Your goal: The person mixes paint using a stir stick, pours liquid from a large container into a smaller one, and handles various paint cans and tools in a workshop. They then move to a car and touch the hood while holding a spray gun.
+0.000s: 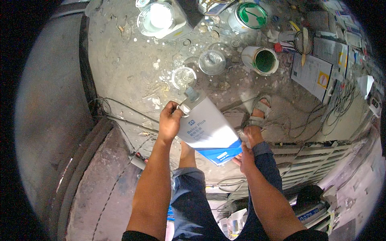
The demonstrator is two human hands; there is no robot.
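Observation:
A rectangular white-and-blue metal can is tilted between my hands, its top end pointing forward and to the left. My left hand is closed around the handle near the top. The fingers of my right hand grip the can's blue bottom end. Just past the can's top stands a clear plastic cup, seen from above. I cannot tell whether liquid runs from the can into it. A second clear container stands a little farther off to the right.
Beyond lie a can with a green-stained lid, an open can of dark green paint and a brightly lit translucent bucket. Cables trail over the stained floor on the right. A large dark panel stands at the left.

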